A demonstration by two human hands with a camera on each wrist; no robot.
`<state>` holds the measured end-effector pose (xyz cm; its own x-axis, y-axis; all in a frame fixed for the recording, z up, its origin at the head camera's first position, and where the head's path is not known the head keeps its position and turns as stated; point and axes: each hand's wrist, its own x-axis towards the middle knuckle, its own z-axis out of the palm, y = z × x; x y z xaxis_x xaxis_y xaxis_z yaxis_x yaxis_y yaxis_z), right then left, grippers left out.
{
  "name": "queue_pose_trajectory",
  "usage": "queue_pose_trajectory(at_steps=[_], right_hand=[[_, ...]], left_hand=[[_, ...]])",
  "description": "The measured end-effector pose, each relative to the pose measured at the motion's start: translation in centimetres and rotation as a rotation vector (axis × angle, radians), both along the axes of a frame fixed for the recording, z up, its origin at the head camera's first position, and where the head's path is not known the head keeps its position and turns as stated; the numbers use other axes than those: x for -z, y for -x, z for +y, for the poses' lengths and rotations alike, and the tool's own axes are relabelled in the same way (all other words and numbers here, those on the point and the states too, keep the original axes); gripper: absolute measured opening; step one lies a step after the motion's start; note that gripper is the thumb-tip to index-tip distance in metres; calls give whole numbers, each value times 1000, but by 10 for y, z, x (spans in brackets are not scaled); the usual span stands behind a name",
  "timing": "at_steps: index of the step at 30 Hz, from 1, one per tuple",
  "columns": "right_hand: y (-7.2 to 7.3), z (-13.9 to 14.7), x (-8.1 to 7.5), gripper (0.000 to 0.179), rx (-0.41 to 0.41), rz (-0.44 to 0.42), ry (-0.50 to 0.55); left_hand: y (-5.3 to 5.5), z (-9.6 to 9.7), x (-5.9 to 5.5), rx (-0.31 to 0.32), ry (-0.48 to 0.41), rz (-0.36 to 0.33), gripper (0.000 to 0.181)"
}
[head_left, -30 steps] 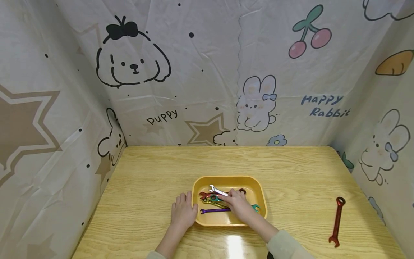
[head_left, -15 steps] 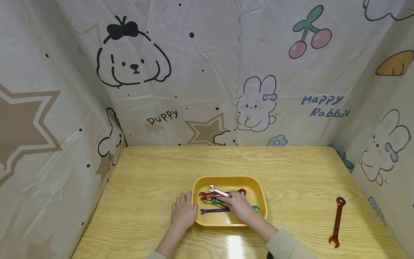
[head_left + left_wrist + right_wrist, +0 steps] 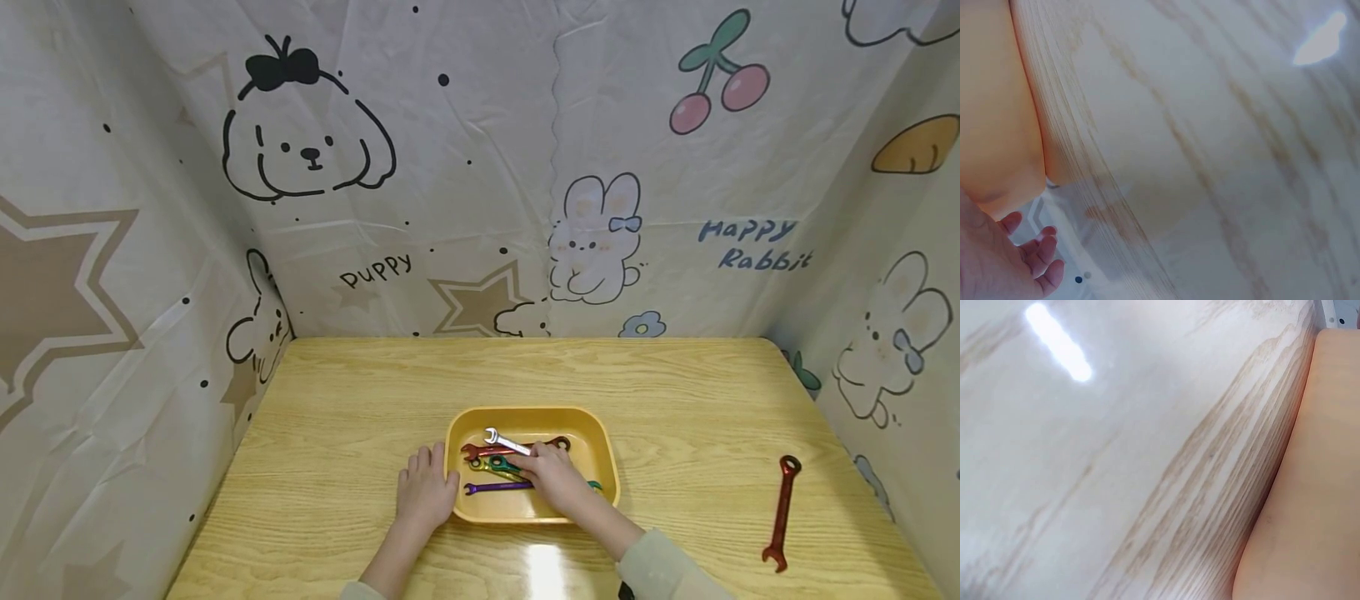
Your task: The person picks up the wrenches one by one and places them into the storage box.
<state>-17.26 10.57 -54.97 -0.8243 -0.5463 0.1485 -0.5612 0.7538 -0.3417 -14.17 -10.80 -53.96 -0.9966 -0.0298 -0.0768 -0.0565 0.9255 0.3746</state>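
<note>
A yellow tray holds several wrenches. My right hand reaches in over its right half, the thumb and fingers pinching a green wrench whose middle they hide. A silver wrench slants up to the left from under the fingertips. Beneath lie a red wrench and a yellow-gold wrench, with a purple wrench nearer the front. My left hand rests against the tray's left side with relaxed fingers, thumb at the rim. The left wrist view shows its loosely bent fingers.
A second red wrench lies alone on the wooden table, toward the right edge. Printed cloth hangs behind the table and along both sides. In the right wrist view the tray's outer wall fills the right.
The open end of the green wrench, right of my right hand, has shifted slightly and shows less. My left hand and the tray stay in place.
</note>
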Motion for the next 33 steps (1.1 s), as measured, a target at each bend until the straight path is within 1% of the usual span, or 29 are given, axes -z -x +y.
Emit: queue_pose_trajectory(at_steps=[5,18,25,33], right_hand=[[0,0,-1,31,6,1,-27],[0,-1,1,33,23,33,-43],[0,-1,1,31,22,72,-67],[0,-2,-1,27,27,78,-53]], left_hand=[[0,0,0,2,-2,3,45],[0,0,-1,2,-1,0,45],[-1,-1,-1,6,-6,-5,45],[0,0,0,-8,-2,-8,45]])
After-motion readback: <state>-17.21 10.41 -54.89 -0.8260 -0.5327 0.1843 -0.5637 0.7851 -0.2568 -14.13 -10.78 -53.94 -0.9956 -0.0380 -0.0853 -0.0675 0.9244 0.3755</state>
